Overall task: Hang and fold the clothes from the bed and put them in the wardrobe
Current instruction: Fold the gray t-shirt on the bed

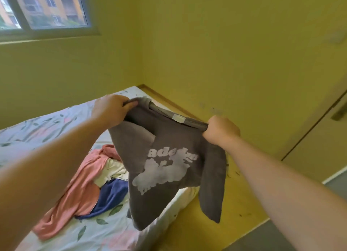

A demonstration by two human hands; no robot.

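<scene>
Up at eleven o'clock, a window (pixel 45 8) sits in the yellow wall. Below it the bed (pixel 56 123) with its leaf-print sheet runs across nine o'clock. At seven o'clock a heap lies on the sheet: a pink garment (pixel 82 185) sprawled widest, a cream piece (pixel 114 170) bunched above a navy blue one (pixel 110 196).

The left hand (pixel 110 110) is clamped on the neckline of the dark grey top (pixel 169 151), fingers curled tight round the ribbed collar. The top hangs in the air at centre frame, over the bed's edge. It shows a pale puffy print with partly readable lettering and a white label (pixel 177 118) inside the collar. One sleeve is folded across at the left and the other dangles toward five o'clock.

The right hand (pixel 221 132) is fisted on the collar's other end, pulling it taut. At three o'clock there's a yellow door (pixel 319 138) with a handle.
</scene>
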